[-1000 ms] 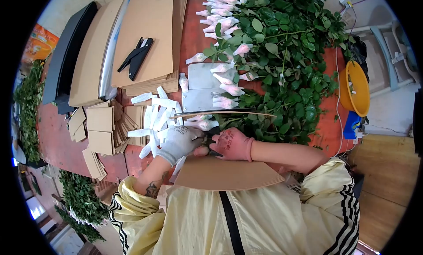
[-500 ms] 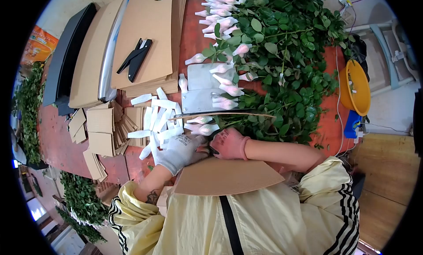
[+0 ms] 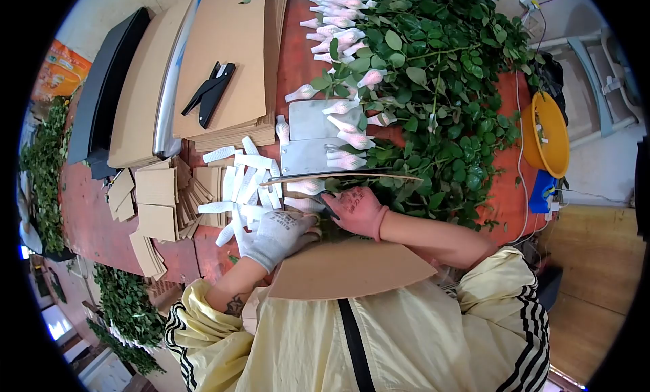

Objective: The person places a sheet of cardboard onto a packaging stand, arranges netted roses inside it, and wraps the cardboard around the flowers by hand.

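My left hand (image 3: 283, 233), in a white glove, is closed with its fingers curled; what they hold, if anything, is hidden. Just right of it my right hand (image 3: 357, 210), in a pink glove, is curled, with something dark at its fingertips that I cannot make out. Beyond the hands, a rosebud in a white mesh sleeve (image 3: 305, 204) lies close to my right fingertips. Several loose white mesh sleeves (image 3: 248, 182) are heaped beside my left hand. A sheet of brown cardboard (image 3: 352, 269) lies between my forearms, against my body.
Leafy rose stems (image 3: 433, 121) cover the table's right side, with sleeved buds (image 3: 338, 19) in rows. A grey metal plate (image 3: 301, 155) lies ahead. A black stapler (image 3: 208, 94) rests on a cardboard stack (image 3: 237, 26). Small cardboard pieces (image 3: 157, 202) lie left; a yellow basin (image 3: 545, 135) stands right.
My right hand has shifted slightly up and away from my left hand, opening a small gap between them. My left hand has stayed almost in place.
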The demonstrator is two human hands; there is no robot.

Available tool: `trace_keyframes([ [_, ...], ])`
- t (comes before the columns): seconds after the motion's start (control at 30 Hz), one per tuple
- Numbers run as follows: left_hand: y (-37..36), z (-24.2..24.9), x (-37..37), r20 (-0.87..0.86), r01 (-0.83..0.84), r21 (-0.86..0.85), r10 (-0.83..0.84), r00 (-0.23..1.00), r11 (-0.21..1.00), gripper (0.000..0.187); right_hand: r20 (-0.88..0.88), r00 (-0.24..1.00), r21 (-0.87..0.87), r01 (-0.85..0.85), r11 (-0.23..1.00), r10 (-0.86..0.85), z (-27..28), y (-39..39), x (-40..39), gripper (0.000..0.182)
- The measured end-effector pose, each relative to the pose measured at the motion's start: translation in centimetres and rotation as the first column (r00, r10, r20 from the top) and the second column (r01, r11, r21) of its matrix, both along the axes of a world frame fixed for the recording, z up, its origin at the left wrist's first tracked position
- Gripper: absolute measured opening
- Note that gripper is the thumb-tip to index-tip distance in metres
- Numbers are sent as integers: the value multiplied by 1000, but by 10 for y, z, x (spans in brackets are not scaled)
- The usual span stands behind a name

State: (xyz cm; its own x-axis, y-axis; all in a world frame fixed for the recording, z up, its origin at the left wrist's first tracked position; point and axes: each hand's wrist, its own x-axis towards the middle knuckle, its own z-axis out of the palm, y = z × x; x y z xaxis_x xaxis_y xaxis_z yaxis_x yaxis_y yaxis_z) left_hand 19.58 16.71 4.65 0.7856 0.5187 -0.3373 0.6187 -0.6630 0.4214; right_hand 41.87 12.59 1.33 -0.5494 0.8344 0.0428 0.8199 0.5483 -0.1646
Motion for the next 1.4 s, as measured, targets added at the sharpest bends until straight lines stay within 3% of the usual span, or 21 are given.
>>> trace_keyframes([
  [0.17, -4, -4, -2, 191, -62, 55, 51, 980, 997, 33, 59, 998, -77, -18, 997, 22, 7, 8, 5, 49],
  [0.23, -2, -1, 0, 166, -58, 27, 53, 985, 998, 32, -88, 996, 29, -30, 999, 33, 2, 10, 6, 39],
  [0.37, -1, -2, -1, 148, -67, -39, 72, 986, 997, 30, 3, 999, -104, -37, 994, 38, 6, 13, 4, 44],
  [0.4, 1, -1, -2, 150, -61, -40, 66, 986, 997, 30, -3, 999, -97, -48, 994, 48, 8, 13, 3, 36],
  [0.47, 6, 8, -7, 339, -121, -84, 142, 930, 989, 28, -8, 999, -92, -52, 994, 52, 16, 14, 1, 30],
  [0.5, 9, 8, -8, 339, -116, -84, 138, 931, 990, 28, 30, 999, -141, -28, 990, 32, 20, 15, -1, 29],
  [0.57, 11, 7, -12, 213, -342, -39, 342, 915, 939, 26, 67, 998, -191, -5, 982, 19, 22, 15, -3, 27],
  [0.6, 11, 5, -12, 211, -348, -40, 349, 913, 937, 26, 65, 998, -224, 4, 974, 11, 23, 15, -4, 27],
  [0.77, 20, -11, -7, 51, -188, 167, 181, 982, 968, 20, 114, 993, -239, 17, 971, 11, 22, 16, -6, 26],
  [0.83, 22, -12, -10, 24, -168, 188, 167, 986, 968, 18, 97, 995, -157, 14, 988, 1, 14, 14, -4, 23],
  [0.9, 27, -5, -17, -64, -168, 153, 180, 982, 974, 20, 78, 997, -155, 13, 988, -1, 11, 13, -2, 22],
  [1.07, 37, -9, -49, -92, -185, 158, 201, 975, 970, 27, 48, 999, -186, 22, 982, -13, 1, 14, 0, 20],
  [1.13, 36, 4, -63, -10, -378, 251, 393, 919, 891, 30, -86, 996, 59, -1, 998, 6, -3, 8, 3, 22],
  [1.2, 35, 20, -63, -95, -373, 230, 402, 911, 899, 36, -78, 997, 39, 7, 999, -4, -2, 11, 3, 24],
  [1.27, 25, 31, -49, 155, -200, 62, 189, 970, 978, 36, -71, 997, 8, 7, 1000, -6, 10, 11, 0, 26],
  [1.33, 15, 43, -26, 102, -116, -60, 122, 987, 991, 38, 55, 998, -258, 32, 965, -19, 25, 13, -4, 28],
  [1.4, 8, 34, -14, 92, -85, -120, 97, 991, 989, 40, 99, 995, -266, 35, 963, -9, 32, 15, -7, 28],
])
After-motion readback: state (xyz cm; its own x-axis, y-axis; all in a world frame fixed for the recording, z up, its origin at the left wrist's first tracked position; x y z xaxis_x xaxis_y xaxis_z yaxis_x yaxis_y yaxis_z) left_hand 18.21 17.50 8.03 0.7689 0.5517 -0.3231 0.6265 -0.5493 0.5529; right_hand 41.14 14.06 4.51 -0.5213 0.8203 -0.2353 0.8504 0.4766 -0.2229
